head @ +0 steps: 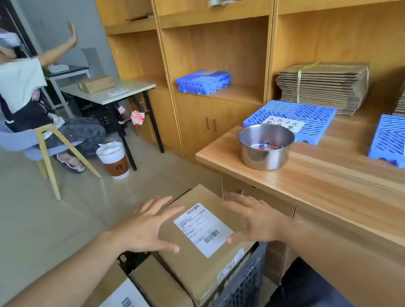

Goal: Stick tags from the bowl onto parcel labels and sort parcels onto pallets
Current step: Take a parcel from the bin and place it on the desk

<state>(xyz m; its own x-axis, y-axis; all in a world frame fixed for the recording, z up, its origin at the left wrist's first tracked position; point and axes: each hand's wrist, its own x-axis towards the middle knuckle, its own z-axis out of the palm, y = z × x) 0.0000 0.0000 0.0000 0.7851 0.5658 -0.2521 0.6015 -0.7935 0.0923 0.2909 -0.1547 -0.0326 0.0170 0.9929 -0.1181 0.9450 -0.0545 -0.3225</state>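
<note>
Top parcel (184,266) lies in crate (232,302), label (203,228) up. Above crate, L hand (146,226) & R hand (254,216) hover apart, fingers spread, holding nothing. Best: grip opposite sides evenly, lift level.

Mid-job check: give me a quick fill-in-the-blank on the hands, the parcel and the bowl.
The left hand and right hand are both ____, flanking the parcel.
The parcel's label is ____ in colour.
The steel bowl stands on the counter beside a ____ pallet.
Missing words: open; white; blue.
</note>
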